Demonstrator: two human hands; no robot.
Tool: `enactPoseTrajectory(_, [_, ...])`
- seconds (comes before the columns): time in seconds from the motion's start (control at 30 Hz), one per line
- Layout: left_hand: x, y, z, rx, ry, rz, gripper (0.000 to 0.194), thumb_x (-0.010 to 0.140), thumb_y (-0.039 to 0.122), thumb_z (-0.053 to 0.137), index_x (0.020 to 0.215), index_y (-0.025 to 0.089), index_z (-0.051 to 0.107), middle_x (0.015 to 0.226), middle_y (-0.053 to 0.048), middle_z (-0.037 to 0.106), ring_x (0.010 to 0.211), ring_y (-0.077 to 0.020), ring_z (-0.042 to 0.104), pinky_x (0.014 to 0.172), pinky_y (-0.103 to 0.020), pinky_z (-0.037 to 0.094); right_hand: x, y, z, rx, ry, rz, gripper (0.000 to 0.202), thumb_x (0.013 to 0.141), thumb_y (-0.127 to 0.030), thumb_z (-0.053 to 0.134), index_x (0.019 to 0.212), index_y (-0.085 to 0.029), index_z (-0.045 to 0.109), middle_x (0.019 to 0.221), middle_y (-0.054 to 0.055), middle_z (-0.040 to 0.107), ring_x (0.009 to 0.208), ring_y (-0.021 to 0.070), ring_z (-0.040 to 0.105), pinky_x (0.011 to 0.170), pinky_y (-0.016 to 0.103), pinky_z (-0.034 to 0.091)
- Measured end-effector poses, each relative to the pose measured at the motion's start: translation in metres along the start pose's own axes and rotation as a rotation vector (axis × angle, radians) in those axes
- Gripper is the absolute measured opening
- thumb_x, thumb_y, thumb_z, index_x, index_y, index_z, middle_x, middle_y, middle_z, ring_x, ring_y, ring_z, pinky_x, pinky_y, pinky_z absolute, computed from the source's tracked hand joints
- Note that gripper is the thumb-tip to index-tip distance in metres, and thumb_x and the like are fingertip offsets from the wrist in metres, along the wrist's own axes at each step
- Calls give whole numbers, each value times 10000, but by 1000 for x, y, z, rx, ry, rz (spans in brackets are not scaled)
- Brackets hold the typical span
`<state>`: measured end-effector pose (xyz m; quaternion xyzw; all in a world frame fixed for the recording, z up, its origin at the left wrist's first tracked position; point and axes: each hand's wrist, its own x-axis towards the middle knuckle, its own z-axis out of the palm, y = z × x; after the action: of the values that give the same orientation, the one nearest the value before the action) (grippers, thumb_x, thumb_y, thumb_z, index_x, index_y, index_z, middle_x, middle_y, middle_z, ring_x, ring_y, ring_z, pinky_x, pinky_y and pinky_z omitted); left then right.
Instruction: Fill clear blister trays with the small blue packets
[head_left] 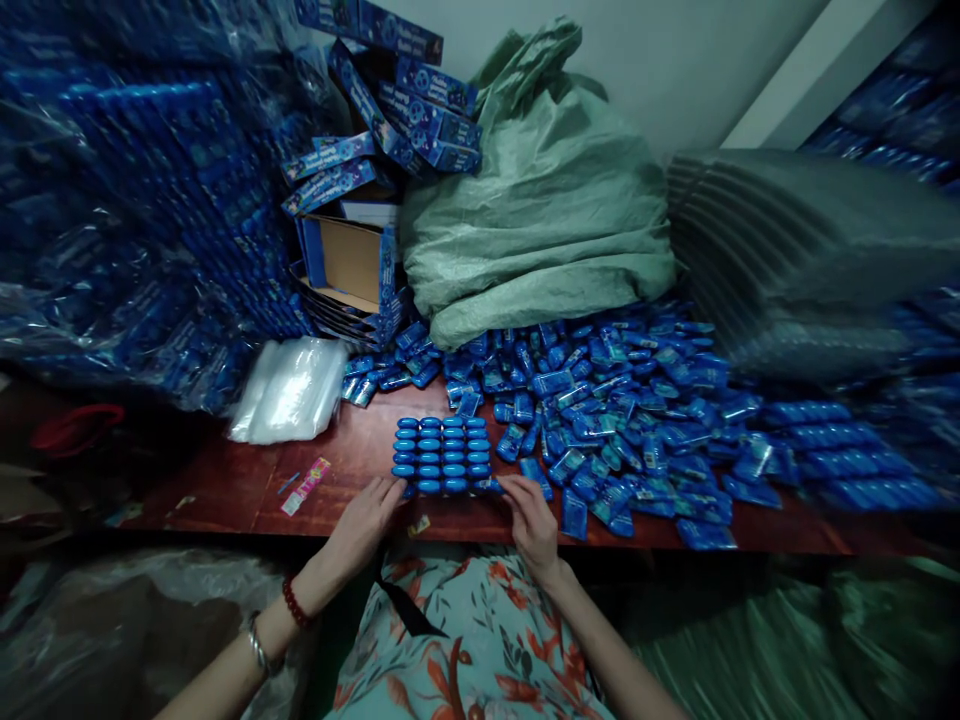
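A grid of small blue packets with shiny oval bulges (441, 456) lies in rows on the table in front of me. My left hand (373, 510) is at its near left corner, fingers closed against the end of the nearest row. At the near right corner, my right hand (534, 520) has its thumb and fingers closed on the other end of that row. The fingertips partly hide the row's ends. Beside the right hand, a heap of loose blue packets (622, 420) spreads over the table.
Clear plastic bags (289, 390) lie at the left, near a pink wrapper strip (306, 487). Blue display boxes (349, 255) are stacked behind. A large green sack (540, 220) stands behind the heap. Stacked blue packs rise at left; more rows (847, 455) sit at right.
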<state>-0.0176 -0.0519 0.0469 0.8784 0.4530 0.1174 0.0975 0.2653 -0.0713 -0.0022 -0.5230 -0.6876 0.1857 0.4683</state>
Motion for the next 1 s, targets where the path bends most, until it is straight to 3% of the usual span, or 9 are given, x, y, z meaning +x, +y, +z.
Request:
enactPoseTrajectory(0.1, [-5, -1, 10, -69, 179, 28, 364, 888, 105, 365, 1227, 181, 473, 1096, -115, 583, 962, -195, 576, 800, -325, 518, 10, 7, -5, -103, -224, -316, 467, 902, -89, 290, 1293, -249, 488, 1080, 103, 576, 1036, 194, 558, 852, 377, 509])
enactPoseTrajectory(0.2, [-3, 0, 17, -105, 318, 39, 342, 915, 150, 381, 1240, 199, 476, 1123, -113, 568, 969, -178, 585, 747, -271, 529, 32, 3, -17, -202, -376, -490, 476, 908, -70, 284, 1352, -192, 405, 1095, 129, 552, 1047, 194, 529, 822, 341, 514])
enactPoseTrajectory(0.3, [0, 0, 21, -112, 354, 21, 333, 921, 173, 396, 1237, 222, 491, 1062, -85, 599, 904, -157, 604, 699, -248, 531, 54, -7, -28, -310, -519, -563, 433, 927, -95, 284, 1331, -177, 417, 1059, 126, 559, 982, 183, 531, 756, 301, 518])
enactPoseTrajectory(0.5, [-1, -7, 26, -73, 380, 82, 361, 926, 177, 395, 1274, 233, 473, 1037, -76, 620, 886, -148, 614, 697, -239, 532, 76, -19, -37, -445, -662, -583, 346, 946, -145, 317, 1238, -161, 500, 981, 101, 571, 893, 170, 518, 704, 273, 484])
enactPoseTrajectory(0.6, [-3, -10, 29, -54, 380, 92, 349, 924, 182, 397, 1256, 222, 500, 1054, -89, 623, 902, -159, 615, 708, -245, 530, 74, -16, -36, -491, -657, -607, 338, 952, -163, 331, 1237, -190, 510, 1000, 90, 582, 901, 169, 515, 735, 293, 457])
enactPoseTrajectory(0.77, [-3, -12, 33, -94, 366, 62, 352, 926, 193, 389, 1252, 227, 519, 1027, -84, 628, 886, -163, 614, 712, -256, 527, 59, -3, -23, -496, -482, -588, 356, 948, -142, 335, 1234, -222, 530, 1033, 88, 593, 996, 177, 508, 784, 320, 422])
enactPoseTrajectory(0.9, [-5, -15, 38, -88, 441, 45, 369, 908, 181, 432, 1250, 283, 524, 995, -75, 617, 831, -158, 605, 680, -266, 520, 46, 0, -16, -495, -364, -482, 395, 928, -130, 373, 1247, -298, 536, 1047, 76, 588, 1073, 200, 493, 859, 385, 410])
enactPoseTrajectory(1.0, [-8, -13, 44, -202, 449, -74, 349, 887, 253, 497, 1226, 323, 541, 1076, -69, 572, 939, -188, 588, 779, -327, 520, 36, -4, -13, -403, -331, -336, 418, 919, -204, 432, 1312, -344, 473, 1189, 88, 525, 1121, 215, 486, 897, 397, 426])
